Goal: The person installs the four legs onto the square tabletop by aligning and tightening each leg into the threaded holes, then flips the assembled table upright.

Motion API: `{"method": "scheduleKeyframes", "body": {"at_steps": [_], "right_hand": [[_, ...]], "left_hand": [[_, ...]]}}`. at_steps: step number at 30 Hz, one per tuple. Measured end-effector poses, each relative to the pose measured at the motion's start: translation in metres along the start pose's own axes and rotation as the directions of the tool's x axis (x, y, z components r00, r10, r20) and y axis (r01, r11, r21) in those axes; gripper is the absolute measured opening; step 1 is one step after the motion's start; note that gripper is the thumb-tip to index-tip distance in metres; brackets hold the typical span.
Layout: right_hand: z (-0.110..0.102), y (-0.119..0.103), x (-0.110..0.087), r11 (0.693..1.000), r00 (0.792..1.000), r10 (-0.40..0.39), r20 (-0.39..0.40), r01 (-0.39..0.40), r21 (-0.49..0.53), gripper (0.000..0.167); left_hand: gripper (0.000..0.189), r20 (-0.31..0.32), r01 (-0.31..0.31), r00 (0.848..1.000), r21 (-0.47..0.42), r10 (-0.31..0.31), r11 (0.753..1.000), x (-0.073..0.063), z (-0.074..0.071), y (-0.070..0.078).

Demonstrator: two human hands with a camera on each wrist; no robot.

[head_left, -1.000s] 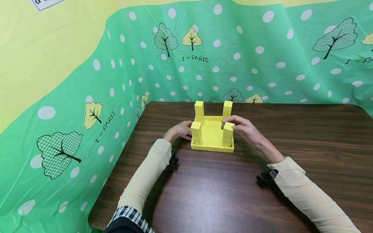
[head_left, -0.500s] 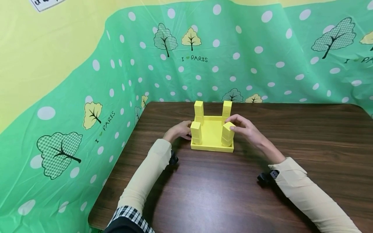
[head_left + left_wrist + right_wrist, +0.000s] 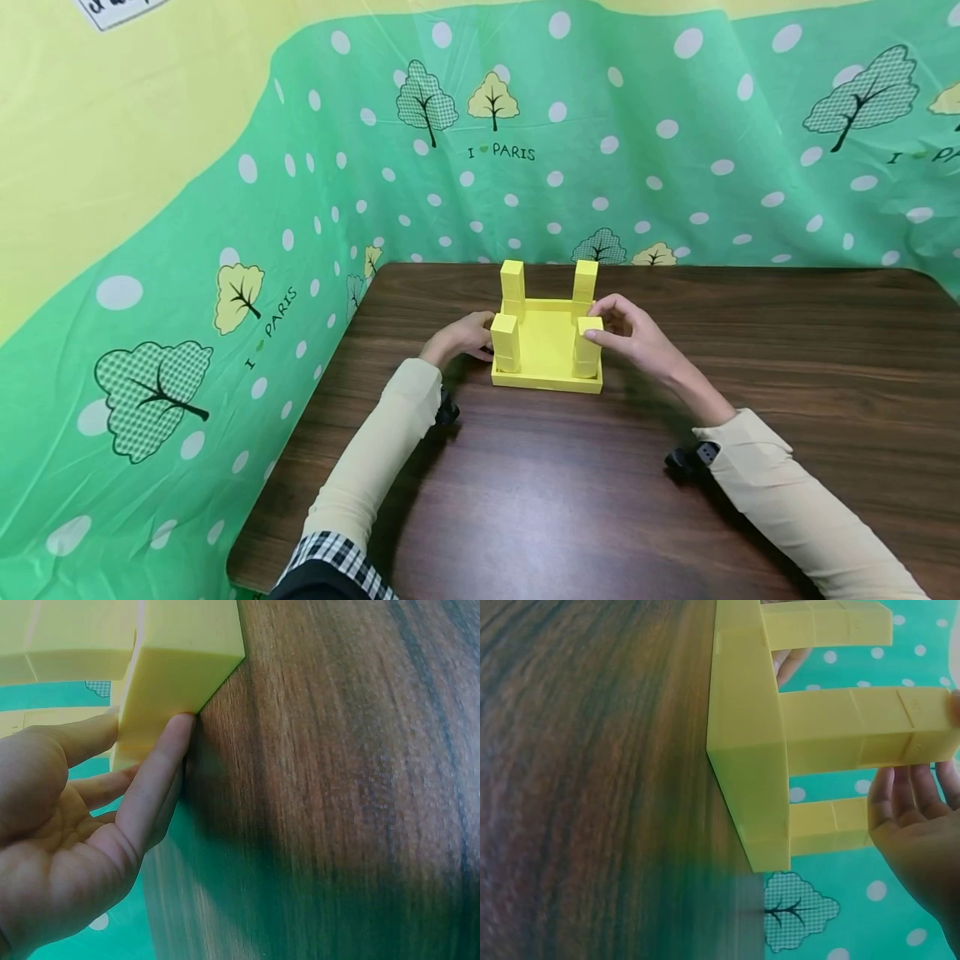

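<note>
A square yellow tray (image 3: 546, 384) sits on the table, with a stack of yellow blocks standing at each corner. My right hand (image 3: 633, 337) pinches the upper part of the near right stack (image 3: 587, 348) between thumb and fingers; that stack stands upright. In the right wrist view, its fingers (image 3: 905, 796) lie along the side of the top block (image 3: 928, 720). My left hand (image 3: 461, 335) rests against the left side of the tray, beside the near left stack (image 3: 506, 342). In the left wrist view, one straight finger (image 3: 154, 776) presses the outer wall (image 3: 169, 694) close above the tabletop.
Two more stacks rise at the tray's back corners, the back left stack (image 3: 513, 287) and the back right stack (image 3: 585, 283). The dark wooden table (image 3: 540, 492) ends at a green dotted curtain (image 3: 555, 167) behind and to the left.
The near right stack turned and leaned half a second ago; it is straight now. My right thumb and fingers have shifted slightly with its top. The left hand has stayed in place.
</note>
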State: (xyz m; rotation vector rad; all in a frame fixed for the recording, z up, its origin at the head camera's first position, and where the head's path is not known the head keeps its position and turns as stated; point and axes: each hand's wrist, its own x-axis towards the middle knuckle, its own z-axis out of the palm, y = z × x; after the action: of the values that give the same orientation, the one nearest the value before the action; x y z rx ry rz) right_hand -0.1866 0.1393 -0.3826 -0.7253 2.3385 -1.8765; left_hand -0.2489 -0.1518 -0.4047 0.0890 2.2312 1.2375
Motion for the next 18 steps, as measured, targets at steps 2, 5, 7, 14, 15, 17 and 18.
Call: {"method": "scheduleKeyframes", "body": {"at_steps": [2, 5, 7, 14, 15, 17, 18], "right_hand": [[0.0000, -0.0008, -0.0004, 1.000, 1.000, 0.005, -0.007, -0.005, -0.015, 0.030], [0.0002, -0.0016, -0.0006, 1.000, 1.000, 0.005, -0.016, -0.005, -0.027, 0.030], [0.0000, -0.0010, -0.0005, 0.999, 1.000, 0.002, -0.017, -0.002, -0.037, 0.031], [-0.0013, 0.0030, -0.0011, 0.998, 1.000, -0.021, 0.003, 0.021, -0.058, 0.027], [-0.0016, 0.0034, -0.0013, 0.999, 1.000, -0.027, 0.013, 0.027, -0.037, 0.026], [-0.0025, 0.0048, -0.0011, 0.999, 0.998, -0.045, 0.040, 0.045, 0.012, 0.028], [-0.0028, 0.0053, -0.0008, 0.998, 0.997, -0.054, 0.056, 0.052, 0.044, 0.030]], "left_hand": [[0.039, -0.002, -0.001, 1.000, 0.002, 0.001, 1.000, 0.0001, 0.0000, -0.0001], [0.039, -0.004, 0.002, 1.000, 0.004, -0.002, 1.000, 0.0003, 0.0000, -0.0004], [0.039, -0.003, 0.005, 1.000, 0.002, -0.005, 1.000, 0.0004, -0.0001, -0.0006], [0.039, 0.000, 0.009, 1.000, -0.009, -0.009, 1.000, 0.0007, -0.0008, -0.0012], [0.039, 0.001, 0.008, 1.000, -0.009, -0.008, 1.000, 0.0006, -0.0010, -0.0011], [0.040, 0.001, 0.007, 1.000, -0.013, -0.007, 1.000, 0.0006, -0.0014, -0.0008], [0.040, 0.001, 0.008, 1.000, -0.016, -0.008, 1.000, 0.0004, -0.0015, -0.0005]]}}
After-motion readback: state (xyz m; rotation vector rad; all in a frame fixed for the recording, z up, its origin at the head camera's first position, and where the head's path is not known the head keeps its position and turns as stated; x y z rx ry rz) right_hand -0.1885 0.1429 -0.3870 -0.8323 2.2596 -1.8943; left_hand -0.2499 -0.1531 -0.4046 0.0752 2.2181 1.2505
